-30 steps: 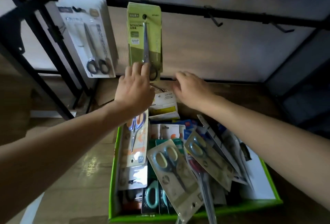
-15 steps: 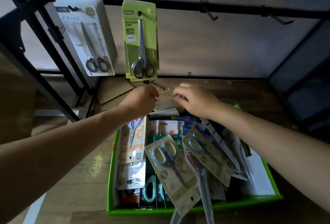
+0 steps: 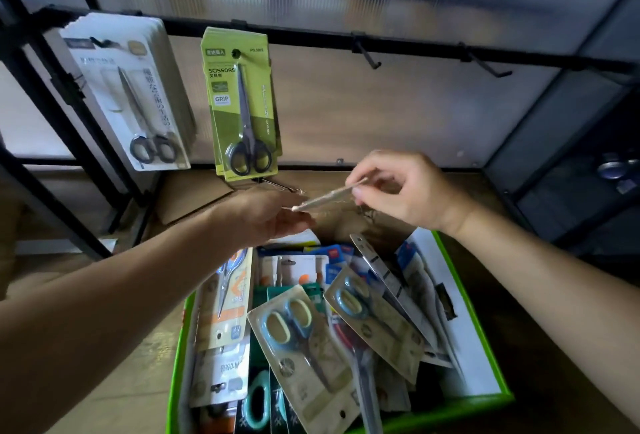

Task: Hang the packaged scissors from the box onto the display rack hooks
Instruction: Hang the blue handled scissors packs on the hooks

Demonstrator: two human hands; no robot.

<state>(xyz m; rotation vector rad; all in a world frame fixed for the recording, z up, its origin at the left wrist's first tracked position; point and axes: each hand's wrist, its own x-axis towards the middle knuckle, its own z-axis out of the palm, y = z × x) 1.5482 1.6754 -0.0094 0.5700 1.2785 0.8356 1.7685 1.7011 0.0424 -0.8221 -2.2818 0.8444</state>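
Note:
A green-rimmed box (image 3: pixel 491 326) below me is full of several packaged scissors. Above its far end I hold one flat packet of scissors (image 3: pixel 329 196) edge-on between both hands. My right hand (image 3: pixel 405 187) pinches its upper end and my left hand (image 3: pixel 266 215) holds its lower end. On the black rack bar (image 3: pixel 415 44) hang a green packet of black-handled scissors (image 3: pixel 242 104) and, further left, a stack of white packets (image 3: pixel 131 87). Two bare hooks (image 3: pixel 367 56) (image 3: pixel 485 64) stick out to the right of them.
The rack's black legs (image 3: pixel 62 142) slant down at the left. A lower hook (image 3: pixel 280 186) juts out just under the green packet. A dark shelf unit (image 3: pixel 571 174) stands at the right. Brown cardboard (image 3: pixel 194 198) lies on the floor behind the box.
My left hand let go of the hanging green packet and dropped towards the box. Both hands now lift a flat packet up from the box's far end.

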